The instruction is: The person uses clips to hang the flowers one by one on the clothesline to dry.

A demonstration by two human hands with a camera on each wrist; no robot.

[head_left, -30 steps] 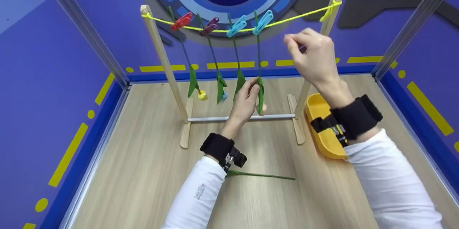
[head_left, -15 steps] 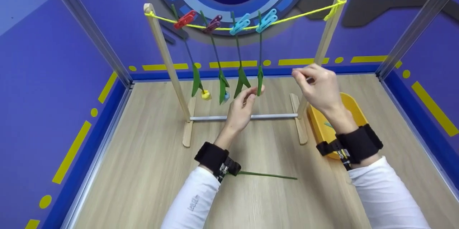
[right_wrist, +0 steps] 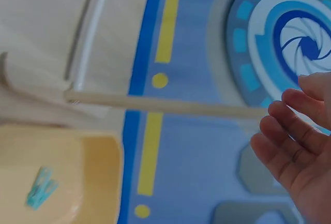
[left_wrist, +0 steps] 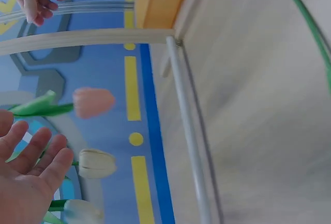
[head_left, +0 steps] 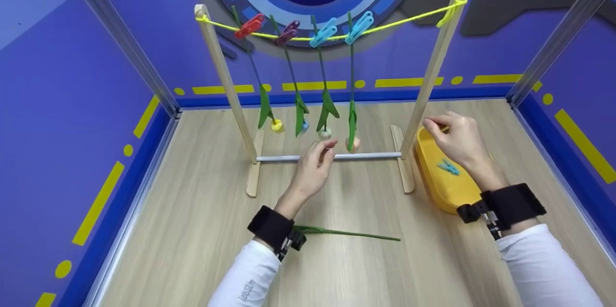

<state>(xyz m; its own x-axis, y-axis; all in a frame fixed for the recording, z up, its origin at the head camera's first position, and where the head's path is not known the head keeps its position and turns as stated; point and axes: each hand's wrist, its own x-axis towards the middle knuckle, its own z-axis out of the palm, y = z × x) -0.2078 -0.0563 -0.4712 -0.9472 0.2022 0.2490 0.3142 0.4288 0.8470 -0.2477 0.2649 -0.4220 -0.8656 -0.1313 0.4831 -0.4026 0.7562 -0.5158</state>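
Several artificial tulips hang head-down from a yellow cord, each clipped by a clothespin. The pink tulip [left_wrist: 94, 103] hangs at the right, from a light blue clothespin [head_left: 360, 28]. Beside it are the white tulip [left_wrist: 96, 164], a blue tulip [head_left: 305, 125] and a yellow tulip [head_left: 277, 125]. My left hand [head_left: 313, 167] is just below the white and pink blooms, fingers loosely bent and holding nothing. Above the yellow tray [head_left: 435, 186] is my right hand [head_left: 459, 141], empty with relaxed fingers. A light blue clothespin [head_left: 448, 167] lies in that tray.
A wooden rack with a right post [head_left: 435, 71], a left post [head_left: 226, 81] and a metal crossbar [head_left: 368, 156] carries the cord [head_left: 402, 22]. One green stem [head_left: 356, 235] lies on the table, its left end hidden by my left wrist. Printed walls enclose the table.
My left hand has let go of the pink tulip and moved down and left. The right hand has come down from near the cord to above the tray. The pink tulip has swung slightly.
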